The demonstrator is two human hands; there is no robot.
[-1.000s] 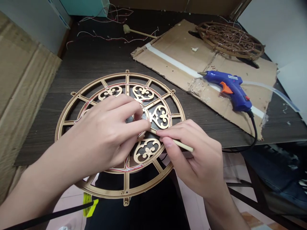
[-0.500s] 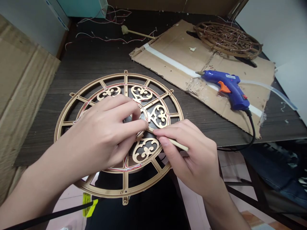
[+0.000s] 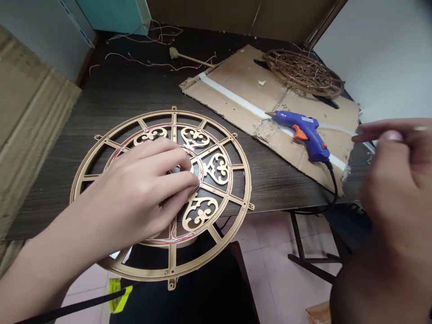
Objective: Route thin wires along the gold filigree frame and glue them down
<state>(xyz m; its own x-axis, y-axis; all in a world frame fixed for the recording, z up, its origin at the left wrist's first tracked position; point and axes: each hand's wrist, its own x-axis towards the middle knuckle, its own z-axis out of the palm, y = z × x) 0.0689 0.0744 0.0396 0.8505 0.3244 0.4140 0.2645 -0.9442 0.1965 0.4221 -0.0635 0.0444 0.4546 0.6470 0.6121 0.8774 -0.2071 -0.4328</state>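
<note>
My left hand rests over the hub of a round gold openwork frame, with thumb and index finger pinched together there. What lies between those fingertips is hidden. Thin red and white wires run along the frame's inner ring and spokes. Off to the right is my right hand, blurred, its fingers curled near the clear glue stick at the back of a blue glue gun. A pale bit among its fingers looks like the end of the thin stick.
The glue gun lies on a cardboard sheet, its black cable trailing over the table edge. A brown round frame with wires stands behind it. Loose wires and a stick with a lumpy head lie farther back.
My right hand has left the frame's hub with the thin stick and swung right, toward the back of the glue gun. My left hand stays at the hub. The view has shifted slightly.
</note>
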